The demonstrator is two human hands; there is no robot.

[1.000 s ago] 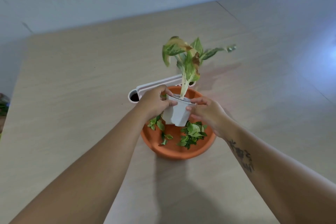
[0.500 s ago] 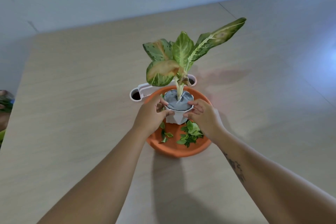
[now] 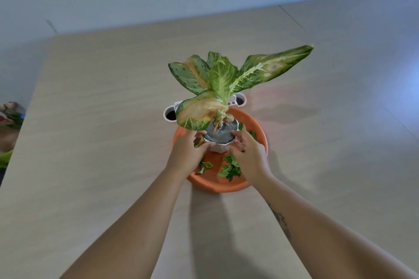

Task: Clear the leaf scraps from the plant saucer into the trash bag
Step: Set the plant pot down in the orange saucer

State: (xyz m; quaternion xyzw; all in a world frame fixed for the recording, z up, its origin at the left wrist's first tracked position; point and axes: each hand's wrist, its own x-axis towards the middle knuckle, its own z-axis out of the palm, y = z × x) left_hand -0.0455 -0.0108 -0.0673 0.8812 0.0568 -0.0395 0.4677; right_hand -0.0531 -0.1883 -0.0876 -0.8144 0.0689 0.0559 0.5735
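An orange plant saucer [image 3: 210,182] sits on the wooden table. A small white pot [image 3: 221,138] with a variegated green and yellow plant [image 3: 223,79] stands upright in its middle. Green leaf scraps [image 3: 230,169] lie in the saucer's near half, and a few more show at its right side. My left hand [image 3: 186,156] grips the pot's left side and my right hand [image 3: 248,154] grips its right side. No trash bag is in view.
A white holder with round openings [image 3: 170,113] lies just behind the saucer. Something colourful and green [image 3: 10,115] shows at the table's left edge. The wooden table [image 3: 90,120] ends at a pale wall behind.
The pot, held tilted towards me above the saucer a second ago, has been turned upright and lowered to the saucer's middle. Both hands have kept their hold.
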